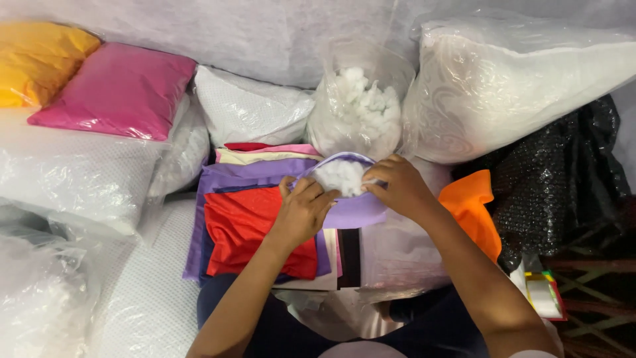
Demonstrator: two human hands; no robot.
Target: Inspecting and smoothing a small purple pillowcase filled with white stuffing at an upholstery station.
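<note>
Both: left hand [301, 212], right hand [397, 187] grip lilac cover [354, 211], fluffy stuffing [339, 177]

Bright, even, diffuse illumination is seen throughout; no single light source can be located. Soft glare is carried by the clear plastic wrapping of the large white pillow [523, 86], and highlights there are nearly washed out. Below and right of that pillow, the black sequinned fabric [563, 179] falls into deep shadow. Focus is moderately sharp centrally, and slight softness is noted toward the edges.
</note>
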